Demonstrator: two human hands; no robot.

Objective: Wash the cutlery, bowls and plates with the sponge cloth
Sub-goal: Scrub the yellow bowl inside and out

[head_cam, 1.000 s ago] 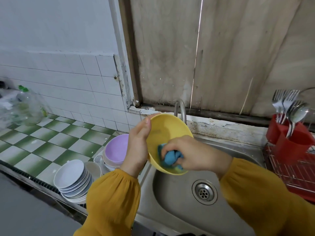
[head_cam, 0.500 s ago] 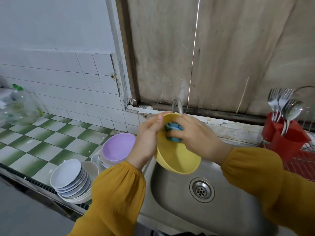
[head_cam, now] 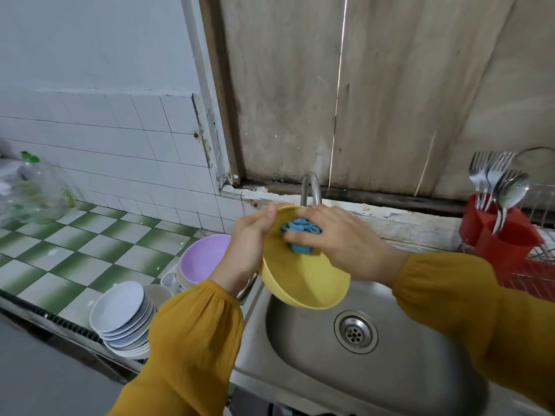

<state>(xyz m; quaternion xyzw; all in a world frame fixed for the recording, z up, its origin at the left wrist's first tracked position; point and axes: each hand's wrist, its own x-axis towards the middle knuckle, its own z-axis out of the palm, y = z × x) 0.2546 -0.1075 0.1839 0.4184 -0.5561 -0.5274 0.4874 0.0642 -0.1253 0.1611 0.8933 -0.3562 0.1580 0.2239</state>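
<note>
Green-and-white checked tiles (head_cam: 90, 244) cover the counter at left, where a stack of white plates (head_cam: 120, 307) sits at the near edge beside a purple bowl (head_cam: 204, 256). Just right, the left hand (head_cam: 249, 244) grips the rim of a tilted yellow bowl (head_cam: 303, 283) held over the steel sink (head_cam: 420, 370). The right hand (head_cam: 345, 244) curls its fingers around a blue sponge cloth (head_cam: 300, 232), pressing it inside the bowl. Far right, forks and spoons (head_cam: 495, 181) stand in a red holder (head_cam: 504, 235).

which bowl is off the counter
The yellow bowl: left hand holds it above the sink, right hand wipes it with the sponge cloth; the purple bowl and white stack sit on the counter.
</note>
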